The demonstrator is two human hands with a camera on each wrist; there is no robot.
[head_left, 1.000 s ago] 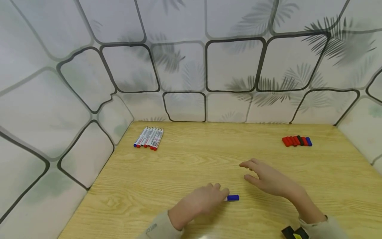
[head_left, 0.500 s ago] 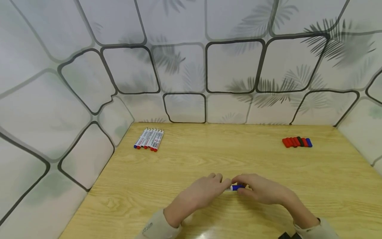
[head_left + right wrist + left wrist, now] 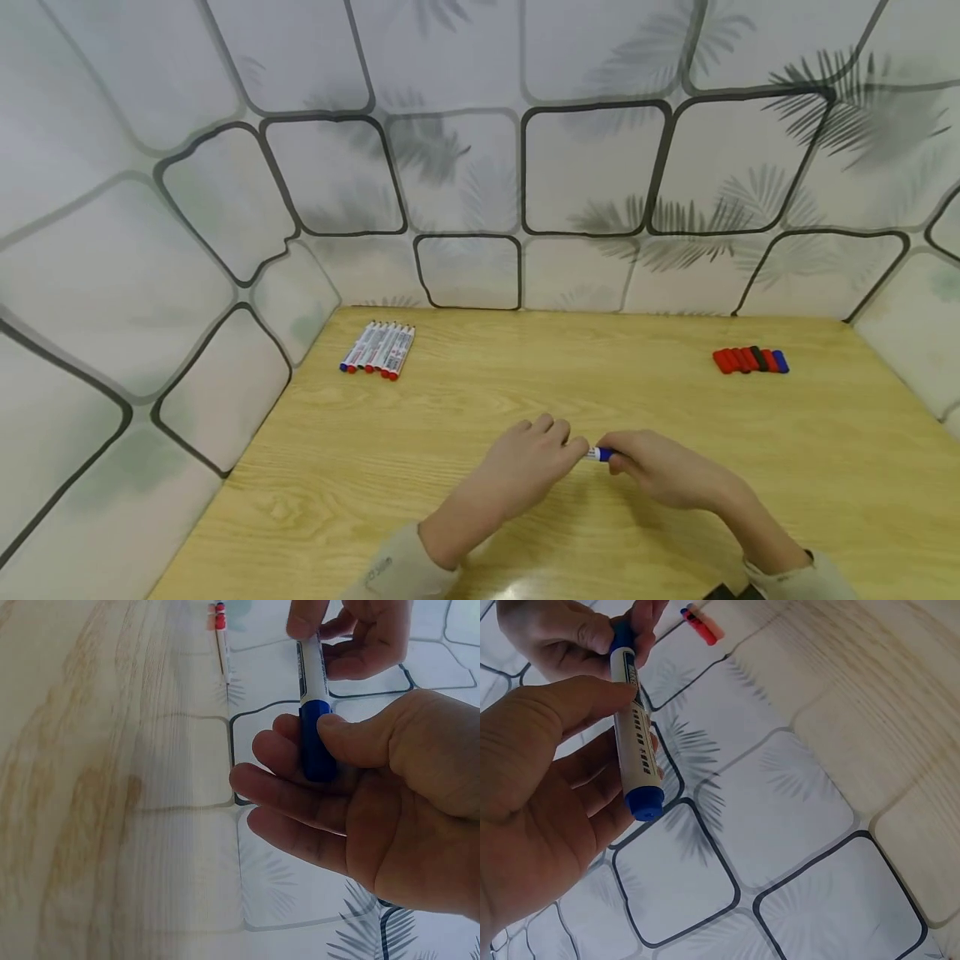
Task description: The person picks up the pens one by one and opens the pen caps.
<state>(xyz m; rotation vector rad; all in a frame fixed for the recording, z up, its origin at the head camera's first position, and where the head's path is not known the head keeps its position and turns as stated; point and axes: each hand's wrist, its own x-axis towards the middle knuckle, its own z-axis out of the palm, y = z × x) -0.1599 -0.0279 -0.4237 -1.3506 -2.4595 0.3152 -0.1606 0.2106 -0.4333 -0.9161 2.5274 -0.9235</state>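
A white marker with a blue cap and a blue end plug (image 3: 639, 750) is held between both hands over the table. My left hand (image 3: 521, 467) pinches its white barrel, thumb on one side and fingers behind, as the left wrist view shows. The thumb and fingers of my right hand (image 3: 667, 471) grip the blue cap (image 3: 316, 742) from the other end. The cap sits on the barrel, with a short stretch of white showing between the two hands. In the head view most of the barrel is hidden behind the left hand.
Several white markers without caps (image 3: 378, 350) lie side by side at the back left of the wooden table (image 3: 465, 392). A row of red, black and blue caps (image 3: 750, 360) lies at the back right. Patterned walls (image 3: 465, 271) border the table's back and sides.
The right hand has come in from the right and taken hold of the blue cap. The left hand, with the marker, has moved away from the table's near side and slightly right.
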